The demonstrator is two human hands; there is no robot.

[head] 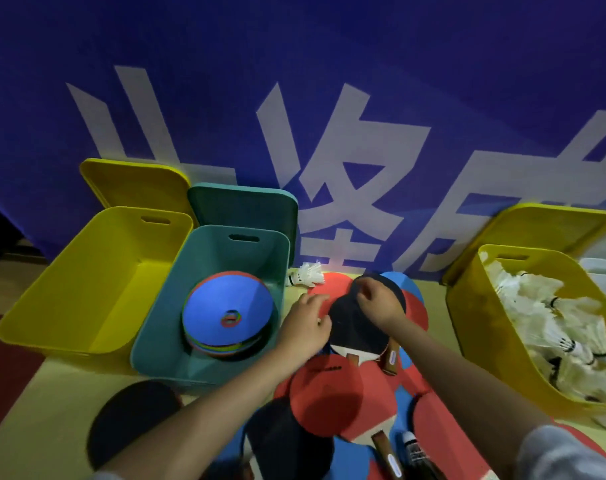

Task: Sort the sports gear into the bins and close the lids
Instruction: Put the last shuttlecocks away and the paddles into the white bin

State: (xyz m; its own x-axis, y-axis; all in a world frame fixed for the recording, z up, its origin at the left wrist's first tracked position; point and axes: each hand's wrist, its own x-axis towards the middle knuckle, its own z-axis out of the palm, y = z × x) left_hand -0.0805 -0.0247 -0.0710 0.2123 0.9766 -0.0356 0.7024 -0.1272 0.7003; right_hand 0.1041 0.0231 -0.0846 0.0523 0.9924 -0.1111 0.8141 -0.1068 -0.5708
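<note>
A black-faced paddle [358,327] lay atop the heap of paddles and flat discs, under both hands. The right hand [377,303] curled on its far edge, seemingly gripping it; the left hand [306,322] rested beside it, fingers loosely bent. Left of that hand stood the teal bin [163,327] holding stacked discs [225,313]; a lone shuttlecock [306,274] lay beyond.

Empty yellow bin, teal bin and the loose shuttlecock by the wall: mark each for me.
Empty yellow bin [69,299]: head view, on its bare inner left wall.
Teal bin [204,258]: head view, on its inner left wall.
Loose shuttlecock [308,274]: head view, on its white feathers.
</note>
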